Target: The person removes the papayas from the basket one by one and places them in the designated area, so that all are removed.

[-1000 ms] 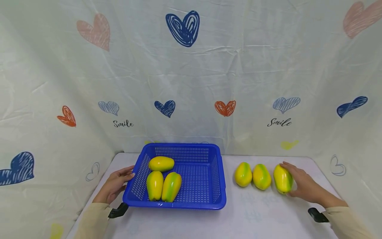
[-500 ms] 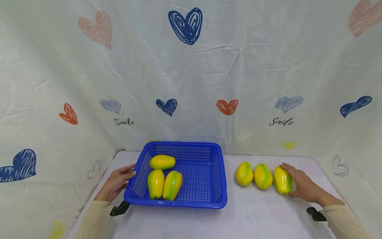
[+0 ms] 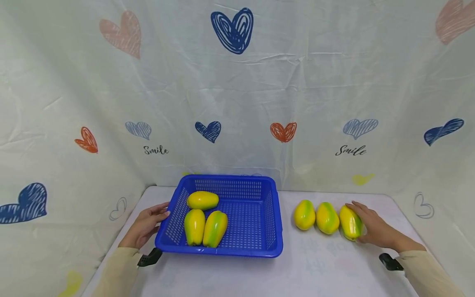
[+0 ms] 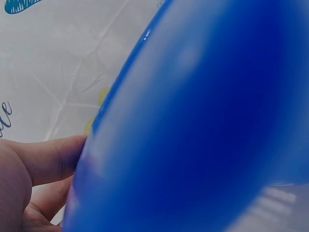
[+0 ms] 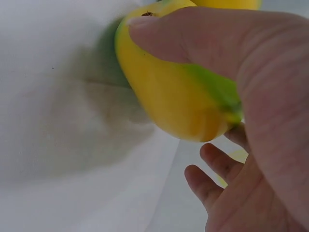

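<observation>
Fruit (image 3: 349,222), glossy yellow with a green flank, lies at the right end of a row of three on the worktop (image 3: 222,276), inward of the right edge and toward the back right corner. The right hand (image 3: 378,227) holds it lengthwise: the thumb lies over the end nearer the front edge, the fingers reach around the opposite end, and in the right wrist view two fingers stand spread beyond it.

The skin's hard shine suggests a stiff, smooth body, probably light and not easily bruised, though its weight cannot be seen. Such a surface may well slip or roll if pinched on the rounded flank, so an end-to-end hold like this one, or a span across the widest part, would seem surest. The middle fruit (image 3: 327,218) sits just beside it, leaving little finger room there; the left fruit (image 3: 304,214) is next along.

Toward the back left corner, the blue basket (image 3: 241,253) carries three more fruits (image 3: 194,227). The left hand (image 3: 146,225) touches its left rim; whether the fingers pinch or merely rest, one cannot tell. Its thin-looking, perforated plastic probably flexes slightly, and the rim offers the best hold.
</observation>
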Action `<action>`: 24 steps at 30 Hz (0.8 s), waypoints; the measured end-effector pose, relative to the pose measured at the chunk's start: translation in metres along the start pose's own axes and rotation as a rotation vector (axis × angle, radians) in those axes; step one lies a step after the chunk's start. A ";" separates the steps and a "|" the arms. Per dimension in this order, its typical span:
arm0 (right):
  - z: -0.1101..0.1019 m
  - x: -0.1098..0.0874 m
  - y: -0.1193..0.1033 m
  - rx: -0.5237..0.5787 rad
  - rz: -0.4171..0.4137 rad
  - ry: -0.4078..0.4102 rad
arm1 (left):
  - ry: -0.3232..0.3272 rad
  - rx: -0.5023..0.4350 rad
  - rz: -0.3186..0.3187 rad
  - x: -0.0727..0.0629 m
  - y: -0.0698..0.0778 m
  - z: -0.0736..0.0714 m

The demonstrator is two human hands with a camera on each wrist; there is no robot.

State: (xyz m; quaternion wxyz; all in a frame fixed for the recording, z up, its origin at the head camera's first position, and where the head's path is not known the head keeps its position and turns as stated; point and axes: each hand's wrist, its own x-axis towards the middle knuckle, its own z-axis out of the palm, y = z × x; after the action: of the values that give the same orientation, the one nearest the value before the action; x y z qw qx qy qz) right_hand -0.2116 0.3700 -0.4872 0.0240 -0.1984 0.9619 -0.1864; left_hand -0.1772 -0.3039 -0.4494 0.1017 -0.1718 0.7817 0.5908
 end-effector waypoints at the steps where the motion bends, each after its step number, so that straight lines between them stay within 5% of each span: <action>1: 0.000 0.000 0.000 0.001 -0.003 -0.002 | 0.002 -0.001 -0.001 0.000 0.000 0.000; 24: -0.007 -0.001 -0.004 0.036 0.020 -0.024 | 0.008 -0.006 0.005 0.000 -0.003 0.000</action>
State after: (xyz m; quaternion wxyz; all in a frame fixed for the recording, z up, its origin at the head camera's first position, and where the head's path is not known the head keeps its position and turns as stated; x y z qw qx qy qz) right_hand -0.2101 0.3699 -0.4794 0.0411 -0.1905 0.9600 -0.2010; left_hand -0.1763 -0.3044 -0.4518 0.0967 -0.1727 0.7808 0.5927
